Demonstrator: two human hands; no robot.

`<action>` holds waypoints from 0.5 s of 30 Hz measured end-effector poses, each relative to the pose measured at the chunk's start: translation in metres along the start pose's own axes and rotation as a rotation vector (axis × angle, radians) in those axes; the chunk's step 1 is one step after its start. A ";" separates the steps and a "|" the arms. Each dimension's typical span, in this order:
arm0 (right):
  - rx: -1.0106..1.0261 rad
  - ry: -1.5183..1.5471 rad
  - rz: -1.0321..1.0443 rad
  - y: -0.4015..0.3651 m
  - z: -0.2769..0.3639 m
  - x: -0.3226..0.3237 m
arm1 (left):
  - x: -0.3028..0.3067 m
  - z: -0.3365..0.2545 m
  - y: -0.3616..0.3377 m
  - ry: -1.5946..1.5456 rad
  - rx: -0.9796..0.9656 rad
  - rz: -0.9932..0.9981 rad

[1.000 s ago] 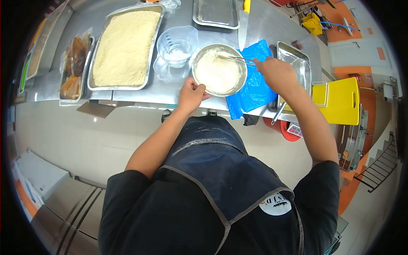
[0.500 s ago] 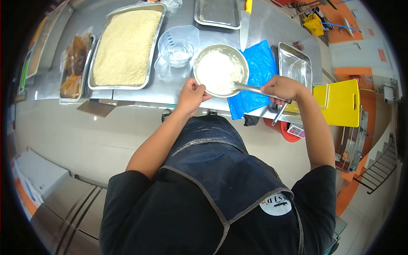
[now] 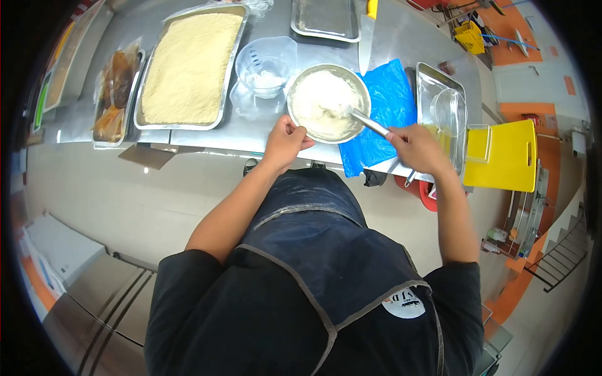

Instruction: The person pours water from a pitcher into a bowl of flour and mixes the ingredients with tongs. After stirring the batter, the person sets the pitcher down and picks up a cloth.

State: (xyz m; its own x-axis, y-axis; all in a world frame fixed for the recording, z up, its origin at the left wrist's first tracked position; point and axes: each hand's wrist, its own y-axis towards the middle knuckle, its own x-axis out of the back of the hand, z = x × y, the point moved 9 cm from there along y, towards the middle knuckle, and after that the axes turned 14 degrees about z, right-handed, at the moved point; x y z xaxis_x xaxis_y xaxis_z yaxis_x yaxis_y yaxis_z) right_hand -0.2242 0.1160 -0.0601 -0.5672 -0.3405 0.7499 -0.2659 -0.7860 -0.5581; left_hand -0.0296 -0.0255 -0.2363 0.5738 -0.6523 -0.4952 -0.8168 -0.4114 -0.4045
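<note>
Two closed hands: left hand (image 3: 285,141) pinches bowl (image 3: 328,103) rim, seven o'clock; right hand (image 3: 417,147) clasps metal utensil (image 3: 364,119), four o'clock.

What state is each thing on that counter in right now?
bowl: upright, holding white mix.
whisk: tilted, head in the mix.
jug: upright, nearly empty.
large tray: filled with crumbs.
small tray: empty.
left hand: closed on the bowl's rim.
right hand: closed on the whisk.
</note>
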 end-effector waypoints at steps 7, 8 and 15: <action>-0.071 -0.507 -0.004 0.010 0.049 0.037 | -0.006 -0.005 0.000 0.097 0.042 0.009; -0.103 -0.532 0.017 0.016 0.052 0.037 | -0.006 -0.005 -0.001 0.096 0.040 0.007; 0.041 -0.636 0.364 0.049 0.030 0.026 | -0.002 -0.002 0.001 0.033 0.021 0.012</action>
State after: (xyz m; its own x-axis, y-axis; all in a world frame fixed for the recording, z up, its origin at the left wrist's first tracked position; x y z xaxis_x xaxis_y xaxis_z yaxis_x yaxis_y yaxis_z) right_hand -0.2285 0.0528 -0.0576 -0.0490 -0.8077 0.5876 -0.1107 -0.5803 -0.8069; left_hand -0.0318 -0.0258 -0.2344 0.5616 -0.6778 -0.4746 -0.8218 -0.3901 -0.4154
